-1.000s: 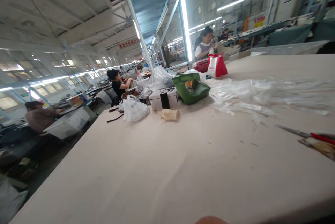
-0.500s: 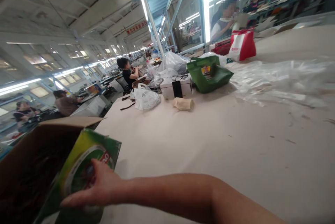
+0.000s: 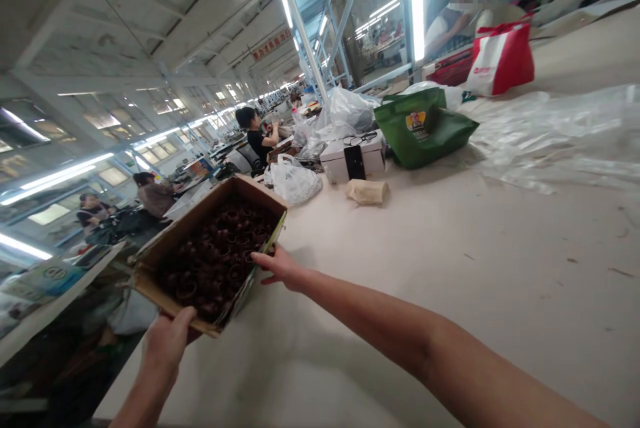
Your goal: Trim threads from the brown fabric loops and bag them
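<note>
An open cardboard box [image 3: 165, 249] tilts over the left part of the pale table, filled with many dark brown ring-like pieces [image 3: 225, 248]. My left hand [image 3: 170, 338] grips its near lower corner, thumb over the rim. On the box's right side, my right hand [image 3: 281, 268] holds the wall, thumb at the edge and other fingers partly hidden below. A strip of green print shows along that side. The underside of the box is hidden.
Further back on the table [image 3: 410, 248] are a white plastic bag [image 3: 295, 180], a tan paper packet [image 3: 367, 192], a white box [image 3: 373, 156] with glasses, a green bag [image 3: 425, 131], a red-and-white bag [image 3: 504, 58] and clear plastic sheeting [image 3: 565, 138]. People sit beyond.
The box has moved right and up into fuller view, over the table. My left hand has come into view gripping it. My right hand has shifted from the green printed panel to the box's right wall.
</note>
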The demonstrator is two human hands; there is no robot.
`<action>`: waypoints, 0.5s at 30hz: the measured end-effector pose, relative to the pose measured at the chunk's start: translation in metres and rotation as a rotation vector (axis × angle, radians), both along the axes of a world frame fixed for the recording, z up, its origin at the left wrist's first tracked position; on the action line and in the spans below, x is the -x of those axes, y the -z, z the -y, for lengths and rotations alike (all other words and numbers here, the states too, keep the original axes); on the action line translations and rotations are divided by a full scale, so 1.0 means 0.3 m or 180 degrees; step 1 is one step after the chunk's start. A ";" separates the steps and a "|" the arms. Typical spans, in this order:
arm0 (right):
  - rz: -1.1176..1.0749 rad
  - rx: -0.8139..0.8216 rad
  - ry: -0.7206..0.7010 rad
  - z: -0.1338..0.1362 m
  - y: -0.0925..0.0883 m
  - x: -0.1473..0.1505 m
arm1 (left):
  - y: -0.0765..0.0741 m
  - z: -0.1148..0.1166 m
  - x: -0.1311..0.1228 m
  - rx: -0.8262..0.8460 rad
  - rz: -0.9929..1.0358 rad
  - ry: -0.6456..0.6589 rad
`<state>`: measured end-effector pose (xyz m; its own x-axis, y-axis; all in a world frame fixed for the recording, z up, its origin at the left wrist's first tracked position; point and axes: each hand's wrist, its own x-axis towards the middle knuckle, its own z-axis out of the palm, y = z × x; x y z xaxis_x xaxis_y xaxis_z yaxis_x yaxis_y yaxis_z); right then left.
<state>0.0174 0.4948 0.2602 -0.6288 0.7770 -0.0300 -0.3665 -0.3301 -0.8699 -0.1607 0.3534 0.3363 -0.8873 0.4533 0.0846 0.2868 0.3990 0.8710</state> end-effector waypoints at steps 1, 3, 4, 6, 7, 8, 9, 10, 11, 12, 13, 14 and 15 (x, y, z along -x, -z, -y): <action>-0.0032 0.0014 0.0027 -0.015 0.008 -0.014 | 0.001 -0.013 -0.040 -0.0057 0.0106 0.0155; -0.0097 0.0051 0.0089 -0.046 0.021 -0.042 | 0.009 -0.031 -0.113 -0.0114 0.0167 0.0437; -0.0131 0.0065 0.0123 -0.062 0.027 -0.055 | 0.016 -0.038 -0.145 -0.0127 0.0171 0.0557; -0.0197 0.0078 0.0187 -0.092 0.039 -0.083 | 0.037 -0.052 -0.197 -0.0156 0.0181 0.0777; -0.0223 0.0083 0.0216 -0.105 0.046 -0.097 | 0.049 -0.059 -0.219 -0.0158 0.0171 0.0840; -0.0242 0.0093 0.0244 -0.116 0.054 -0.112 | 0.063 -0.066 -0.240 -0.0150 0.0155 0.0878; -0.0256 0.0109 0.0272 -0.126 0.063 -0.127 | 0.078 -0.074 -0.260 -0.0140 0.0126 0.0904; -0.0263 0.0135 0.0302 -0.133 0.075 -0.142 | 0.094 -0.080 -0.281 -0.0128 0.0089 0.0918; -0.0266 0.0171 0.0339 -0.139 0.089 -0.157 | 0.111 -0.086 -0.301 -0.0105 0.0052 0.0913; -0.0266 0.0214 0.0379 -0.143 0.104 -0.171 | 0.131 -0.091 -0.322 -0.0073 0.0020 0.0908; -0.0264 0.0263 0.0421 -0.147 0.122 -0.184 | 0.152 -0.094 -0.344 -0.0031 -0.0008 0.0900; -0.0256 0.0321 0.0463 -0.150 0.140 -0.197 | 0.175 -0.096 -0.365 0.0026 -0.0032 0.0891; -0.0241 0.0387 0.0507 -0.152 0.160 -0.209 | 0.200 -0.097 -0.385 0.0076 -0.0068 0.0889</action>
